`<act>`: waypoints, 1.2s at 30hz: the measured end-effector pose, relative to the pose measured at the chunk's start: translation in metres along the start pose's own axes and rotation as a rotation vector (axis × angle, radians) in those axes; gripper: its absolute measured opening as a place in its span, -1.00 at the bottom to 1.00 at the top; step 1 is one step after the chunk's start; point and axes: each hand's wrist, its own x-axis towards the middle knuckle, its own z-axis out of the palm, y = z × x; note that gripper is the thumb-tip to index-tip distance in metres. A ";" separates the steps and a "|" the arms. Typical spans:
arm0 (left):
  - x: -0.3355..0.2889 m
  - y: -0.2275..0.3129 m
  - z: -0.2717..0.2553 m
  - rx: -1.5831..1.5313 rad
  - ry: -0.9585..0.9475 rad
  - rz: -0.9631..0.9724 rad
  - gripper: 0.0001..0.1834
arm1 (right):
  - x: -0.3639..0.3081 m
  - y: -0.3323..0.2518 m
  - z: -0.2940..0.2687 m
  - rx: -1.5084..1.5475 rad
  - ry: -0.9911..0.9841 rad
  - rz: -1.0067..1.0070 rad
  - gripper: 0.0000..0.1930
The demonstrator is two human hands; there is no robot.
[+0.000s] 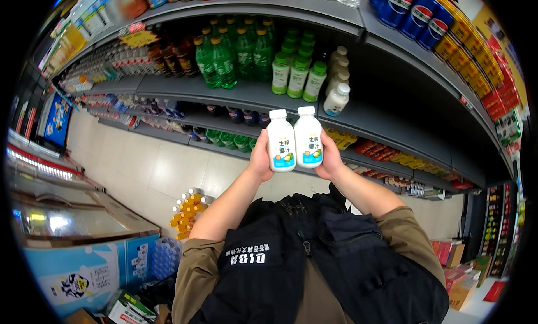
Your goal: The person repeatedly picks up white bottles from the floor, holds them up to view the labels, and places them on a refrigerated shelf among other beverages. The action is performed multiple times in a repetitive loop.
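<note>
Two white bottles with white caps are held upright side by side in front of the shelves, their labels facing me. My left hand point(261, 159) is wrapped round the left bottle point(282, 142). Round the right bottle point(309, 138), my right hand point(330, 159) is closed in the same way. The bottles almost touch, and part of my fingers is hidden behind them. Just beyond, on the middle shelf, stands a row of matching white bottles point(337, 99), with green-capped bottles point(297, 77) to its left.
Large green soda bottles point(244, 52) stand farther left on the grey shelf point(386, 119). Blue cans point(399, 7) line the upper shelf at the right. On the floor, orange drink bottles point(188, 212) sit near my left arm, beside a blue chest freezer point(101, 273). Cartons point(462, 285) lie at the right.
</note>
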 end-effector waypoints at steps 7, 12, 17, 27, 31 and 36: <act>-0.021 -0.003 -0.031 -0.051 0.034 0.139 -0.30 | 0.023 0.030 0.005 -0.017 -0.015 0.108 -0.45; -0.035 -0.002 -0.041 -0.095 0.051 0.229 -0.42 | 0.030 0.039 0.008 -0.066 -0.067 0.185 -0.40; -0.048 0.001 -0.047 -0.128 0.113 0.275 -0.44 | 0.038 0.045 0.016 -0.125 -0.088 0.276 -0.41; -0.036 -0.003 -0.057 -0.157 0.090 0.294 -0.42 | 0.042 0.044 0.013 -0.114 -0.105 0.240 -0.41; -0.025 0.000 -0.049 -0.145 0.050 0.239 -0.35 | 0.040 0.039 0.013 -0.079 -0.050 0.163 -0.46; -0.010 0.003 -0.034 -0.060 0.052 0.140 -0.35 | 0.026 0.019 0.014 -0.030 -0.067 0.050 -0.41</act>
